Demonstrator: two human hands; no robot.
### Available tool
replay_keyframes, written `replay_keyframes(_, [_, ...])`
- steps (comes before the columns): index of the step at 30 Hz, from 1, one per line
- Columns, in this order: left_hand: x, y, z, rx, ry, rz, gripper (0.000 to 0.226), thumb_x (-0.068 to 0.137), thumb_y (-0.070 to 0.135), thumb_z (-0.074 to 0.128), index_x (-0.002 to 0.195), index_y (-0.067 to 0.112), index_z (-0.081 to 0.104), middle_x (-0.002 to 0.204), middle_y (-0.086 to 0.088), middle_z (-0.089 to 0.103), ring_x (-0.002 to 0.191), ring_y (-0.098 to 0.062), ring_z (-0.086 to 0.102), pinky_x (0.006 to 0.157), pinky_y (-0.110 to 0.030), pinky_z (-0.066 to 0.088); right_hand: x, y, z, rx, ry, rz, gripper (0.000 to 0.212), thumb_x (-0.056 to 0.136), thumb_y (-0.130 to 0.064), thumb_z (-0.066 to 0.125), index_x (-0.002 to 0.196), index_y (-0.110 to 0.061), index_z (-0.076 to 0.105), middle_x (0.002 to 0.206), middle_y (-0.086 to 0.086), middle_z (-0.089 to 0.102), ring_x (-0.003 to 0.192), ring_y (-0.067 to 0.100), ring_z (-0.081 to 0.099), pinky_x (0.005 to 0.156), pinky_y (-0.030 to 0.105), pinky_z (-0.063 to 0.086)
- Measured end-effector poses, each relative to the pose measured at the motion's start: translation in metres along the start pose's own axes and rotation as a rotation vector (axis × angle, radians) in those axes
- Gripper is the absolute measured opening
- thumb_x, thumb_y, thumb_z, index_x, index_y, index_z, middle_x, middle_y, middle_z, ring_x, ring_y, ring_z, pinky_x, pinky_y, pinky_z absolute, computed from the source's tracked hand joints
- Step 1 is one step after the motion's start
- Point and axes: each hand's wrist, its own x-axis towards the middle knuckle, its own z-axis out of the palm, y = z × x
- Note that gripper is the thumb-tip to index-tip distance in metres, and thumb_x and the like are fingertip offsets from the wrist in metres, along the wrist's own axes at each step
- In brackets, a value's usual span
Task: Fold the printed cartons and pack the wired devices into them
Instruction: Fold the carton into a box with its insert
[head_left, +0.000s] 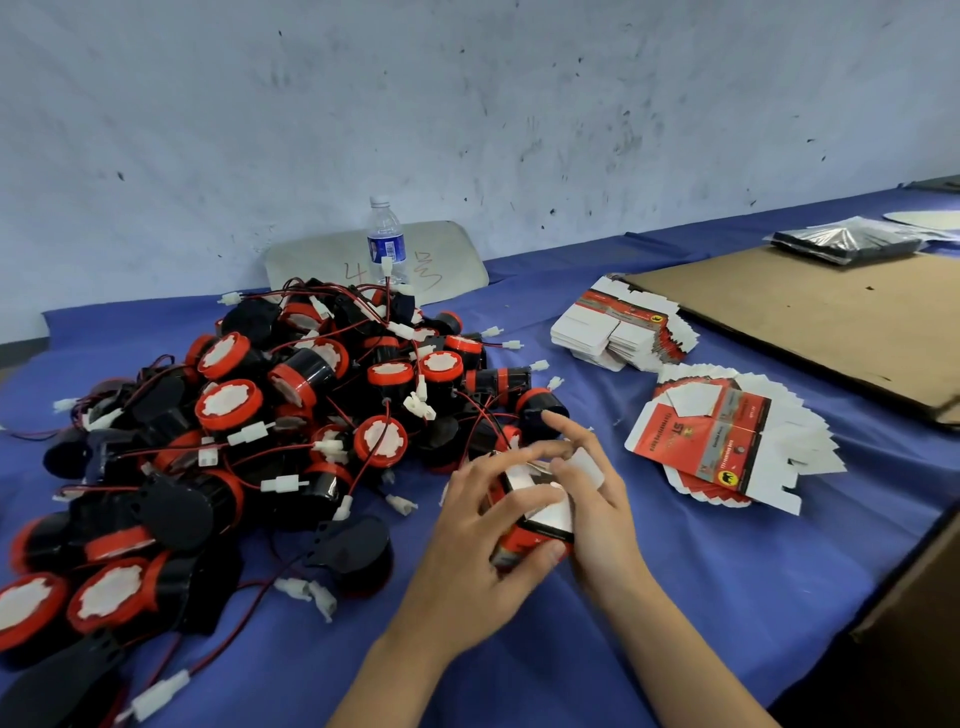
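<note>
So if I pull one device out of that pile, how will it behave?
It will probably drag neighbours along, since the wires in the pile look tangled. Its round body would likely roll on its side. The connector would likely dangle.

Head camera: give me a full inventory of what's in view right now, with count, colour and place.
wired devices: a heap, too many to count, black and red with white faces, left of the hands
flat cartons: two fanned stacks, red and white, right of the heap
folded carton: one, red, white and black, between both hands
water bottle: one, clear with blue label, behind the heap
grey board: one, leaning on the wall behind the bottle
cardboard sheet: one, brown, far right
dark packets: one stack, black, beyond the cardboard
tablecloth: one, blue, under the items
left hand: grips the folded carton
right hand: straight fingers on its white flap
</note>
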Motion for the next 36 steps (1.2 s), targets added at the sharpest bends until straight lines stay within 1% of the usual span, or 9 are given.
replay_keyframes(2, [0.0, -0.001, -0.002, -0.008, 0.015, 0.018, 0.026, 0.085, 0.04, 0.061, 0.11, 0.037, 0.054, 0.133, 0.025, 0.041, 0.127, -0.016, 0.04, 0.104, -0.025, 0.035, 0.0, 0.002, 0.0, -0.026, -0.002, 0.003, 0.031, 0.101, -0.023, 0.044, 0.127, -0.019, 0.059, 0.097, 0.007, 0.068, 0.091, 0.02, 0.066, 0.079, 0.026, 0.053])
replay_keyframes(6, [-0.001, -0.001, -0.003, -0.01, 0.036, 0.008, 0.018, 0.086, 0.043, 0.061, 0.099, 0.033, 0.055, 0.119, 0.024, 0.044, 0.119, -0.015, 0.043, 0.099, -0.016, 0.033, 0.001, 0.001, 0.002, 0.14, -0.059, 0.192, 0.075, 0.075, -0.078, 0.041, 0.122, -0.025, 0.066, 0.108, 0.001, 0.067, 0.101, 0.016, 0.064, 0.089, 0.027, 0.05])
replay_keyframes(11, [-0.002, -0.001, -0.005, -0.01, 0.106, 0.025, 0.015, 0.088, 0.042, 0.06, 0.098, 0.032, 0.054, 0.117, 0.022, 0.046, 0.118, -0.02, 0.045, 0.098, -0.018, 0.035, 0.004, -0.001, 0.003, 0.229, -0.162, 0.32, 0.041, 0.087, -0.046, 0.058, 0.123, -0.029, 0.066, 0.127, 0.001, 0.062, 0.112, 0.016, 0.062, 0.092, 0.031, 0.049])
replay_keyframes(15, [-0.004, -0.006, -0.003, -0.002, 0.144, 0.019, 0.024, 0.085, 0.042, 0.064, 0.103, 0.032, 0.052, 0.125, 0.019, 0.041, 0.12, -0.018, 0.046, 0.096, -0.022, 0.041, 0.0, -0.004, 0.003, 0.196, -0.309, 0.395, 0.041, 0.092, -0.03, 0.058, 0.132, -0.026, 0.056, 0.128, 0.007, 0.063, 0.11, 0.023, 0.062, 0.083, 0.037, 0.051])
replay_keyframes(20, [-0.006, -0.003, 0.001, -0.158, 0.26, -0.076, 0.061, 0.067, 0.036, 0.078, 0.113, 0.027, 0.039, 0.145, 0.004, 0.036, 0.132, -0.007, 0.04, 0.096, -0.01, 0.037, 0.0, -0.003, 0.0, 0.303, -0.317, 0.4, 0.046, 0.084, -0.011, 0.064, 0.129, -0.019, 0.059, 0.126, 0.014, 0.064, 0.103, 0.027, 0.064, 0.082, 0.037, 0.056])
replay_keyframes(24, [-0.008, -0.004, -0.001, -0.054, 0.148, -0.19, 0.093, 0.06, 0.055, 0.075, 0.134, 0.061, 0.017, 0.149, 0.027, 0.027, 0.133, -0.001, 0.035, 0.105, -0.03, 0.04, 0.0, -0.002, 0.0, 0.206, -0.312, 0.32, 0.051, 0.078, -0.006, 0.061, 0.128, -0.019, 0.06, 0.118, 0.012, 0.066, 0.099, 0.026, 0.065, 0.079, 0.035, 0.057])
replay_keyframes(27, [-0.009, -0.005, -0.003, -0.014, 0.126, -0.229, 0.106, 0.058, 0.059, 0.076, 0.143, 0.056, 0.013, 0.147, 0.027, 0.031, 0.132, -0.005, 0.039, 0.104, -0.035, 0.043, -0.001, -0.002, 0.001, 0.113, -0.326, 0.275, 0.054, 0.076, -0.002, 0.058, 0.128, -0.021, 0.059, 0.111, 0.011, 0.066, 0.094, 0.024, 0.064, 0.073, 0.032, 0.055])
replay_keyframes(32, [-0.008, -0.007, -0.002, -0.004, 0.102, -0.178, 0.105, 0.062, 0.057, 0.074, 0.146, 0.051, 0.012, 0.149, 0.028, 0.027, 0.135, -0.005, 0.036, 0.104, -0.029, 0.041, -0.002, -0.002, 0.001, 0.067, -0.361, 0.247, 0.057, 0.074, -0.001, 0.05, 0.124, -0.024, 0.062, 0.115, 0.01, 0.066, 0.101, 0.023, 0.062, 0.08, 0.034, 0.054])
replay_keyframes(36, [-0.004, -0.006, -0.003, -0.113, 0.186, -0.133, 0.098, 0.065, 0.051, 0.076, 0.145, 0.046, 0.02, 0.147, 0.021, 0.03, 0.134, -0.001, 0.036, 0.099, -0.008, 0.034, 0.002, -0.004, 0.003, 0.276, -0.173, 0.296, 0.052, 0.074, -0.011, 0.061, 0.124, -0.023, 0.06, 0.124, 0.011, 0.063, 0.111, 0.025, 0.061, 0.087, 0.04, 0.051])
